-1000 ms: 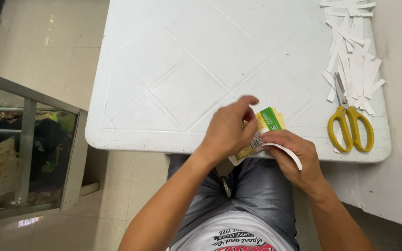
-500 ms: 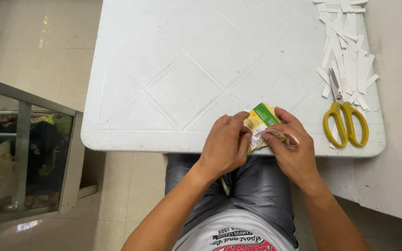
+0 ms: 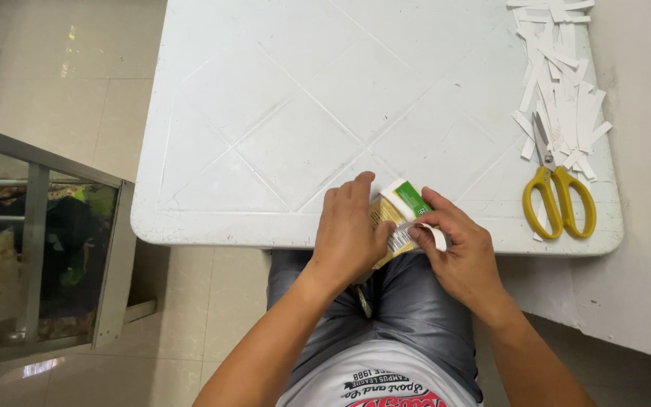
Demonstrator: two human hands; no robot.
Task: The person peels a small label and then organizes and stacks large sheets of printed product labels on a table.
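Note:
A small yellow, white and green packet [image 3: 397, 211] sits at the near edge of the white table [image 3: 280, 136]. My left hand [image 3: 352, 230] covers its left side and grips it. My right hand [image 3: 457, 252] holds its right side, fingertips pinching a white paper strip [image 3: 435, 235] against the packet. Both hands meet just over the table's front edge, above my lap in grey jeans.
Yellow-handled scissors [image 3: 555, 188] lie shut at the table's right front. A heap of several white paper strips [image 3: 559, 83] spreads behind them at the far right. A metal-framed glass case [image 3: 39, 249] stands on the tiled floor to the left.
My left hand has come down from above the packet and closed on its left side. The loose curl of paper strip is now pressed against the packet by my right fingers.

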